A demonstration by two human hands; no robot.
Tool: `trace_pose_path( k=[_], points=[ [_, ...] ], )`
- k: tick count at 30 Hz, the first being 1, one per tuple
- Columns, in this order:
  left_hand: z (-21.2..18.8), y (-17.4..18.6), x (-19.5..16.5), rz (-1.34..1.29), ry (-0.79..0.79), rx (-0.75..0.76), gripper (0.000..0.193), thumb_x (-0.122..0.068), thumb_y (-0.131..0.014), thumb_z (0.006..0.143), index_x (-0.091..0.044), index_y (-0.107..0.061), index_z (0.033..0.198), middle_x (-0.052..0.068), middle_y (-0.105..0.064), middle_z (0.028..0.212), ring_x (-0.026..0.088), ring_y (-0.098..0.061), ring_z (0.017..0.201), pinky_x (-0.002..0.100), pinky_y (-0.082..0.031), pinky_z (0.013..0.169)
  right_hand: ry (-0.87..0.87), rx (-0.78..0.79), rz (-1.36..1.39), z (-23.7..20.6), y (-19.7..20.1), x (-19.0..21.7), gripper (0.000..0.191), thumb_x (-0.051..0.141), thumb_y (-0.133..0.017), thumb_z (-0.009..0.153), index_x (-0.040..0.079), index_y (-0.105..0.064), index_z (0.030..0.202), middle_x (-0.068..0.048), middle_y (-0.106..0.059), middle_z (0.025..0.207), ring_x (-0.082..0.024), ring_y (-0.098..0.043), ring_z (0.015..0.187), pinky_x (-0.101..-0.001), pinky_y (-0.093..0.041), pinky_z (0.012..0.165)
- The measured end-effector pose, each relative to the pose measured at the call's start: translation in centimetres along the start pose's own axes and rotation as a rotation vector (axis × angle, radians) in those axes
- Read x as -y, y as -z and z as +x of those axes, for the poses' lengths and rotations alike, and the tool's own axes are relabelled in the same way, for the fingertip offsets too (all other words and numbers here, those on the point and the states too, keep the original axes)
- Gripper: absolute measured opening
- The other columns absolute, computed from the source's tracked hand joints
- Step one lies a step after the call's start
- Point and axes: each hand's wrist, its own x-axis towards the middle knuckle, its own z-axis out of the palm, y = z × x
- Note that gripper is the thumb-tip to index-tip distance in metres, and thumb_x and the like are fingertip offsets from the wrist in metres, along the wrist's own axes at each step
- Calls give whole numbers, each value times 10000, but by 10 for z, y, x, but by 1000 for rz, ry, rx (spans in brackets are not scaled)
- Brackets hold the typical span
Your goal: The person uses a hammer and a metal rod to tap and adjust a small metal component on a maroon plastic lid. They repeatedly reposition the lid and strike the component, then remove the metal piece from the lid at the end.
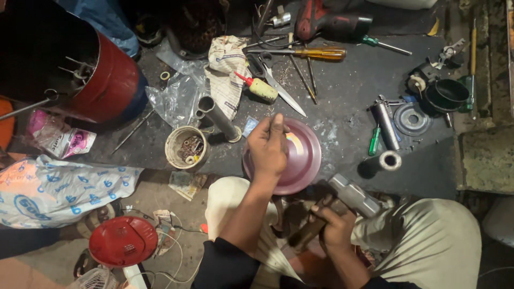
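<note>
- Two hands busy: our left hand (267, 145) grips a thin rod over the pink disc (300, 158) at the counter (348, 96) edge; right hand (334, 227) clamps a hammer (342, 200).
- Scissors (273, 80), screwdrivers (316, 53), tin cup (184, 147) crowd behind.
- White-blue printed bag (53, 187) left, on the floor.

The left hand (267, 147) presses on a pink metal dish (300, 158); the right hand (334, 227) grips a hammer (350, 195).

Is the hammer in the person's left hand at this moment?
No. The hammer is gripped by the right hand, while the left hand rests on the pink metal disc.
</note>
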Motion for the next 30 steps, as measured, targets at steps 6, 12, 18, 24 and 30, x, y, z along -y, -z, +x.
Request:
trace_pose_path(
  k=[6, 12, 18, 24, 30],
  points=[
    [1, 1, -1, 45, -4, -46, 334, -253, -614, 1056, -24, -622, 813, -94, -408, 529, 6, -318, 428, 241, -217, 399, -243, 87, -116, 7, 5, 6, 96, -48, -620, 697, -64, -654, 785, -161, -631, 646, -263, -594, 481, -373, -478, 444],
    [1, 4, -4, 5, -20, -21, 333, -260, -610, 1063, -31, -610, 820, -95, -399, 536, 1, -308, 436, 239, -219, 407, -305, 23, -7, 4, 1, 12, 120, -69, -579, 678, -33, -603, 790, -129, -587, 630, -256, -565, 467, -378, -472, 440],
    [5, 2, 0, -36, 14, -39, 351, -271, -621, 1046, -26, -596, 795, -73, -407, 502, 20, -321, 397, 249, -223, 375, -232, 31, -7, 5, 2, 13, 70, -60, -608, 702, -57, -595, 771, -152, -579, 621, -269, -572, 468, -385, -486, 453],
    [4, 3, 2, 8, -21, -23, 363, -281, -618, 1059, -21, -603, 806, -70, -423, 515, 26, -342, 413, 251, -242, 389, -64, 23, 12, -1, 5, 4, 41, -60, -633, 753, -55, -612, 788, -138, -612, 658, -261, -601, 517, -381, -502, 509],
    [6, 0, -5, 7, 33, -81, 363, -283, -611, 1044, -26, -608, 788, -69, -404, 489, 22, -318, 387, 246, -219, 364, -139, 101, -99, 6, 8, 4, 89, -46, -605, 767, -88, -677, 799, -147, -667, 689, -251, -632, 569, -358, -515, 546]
  ],
)
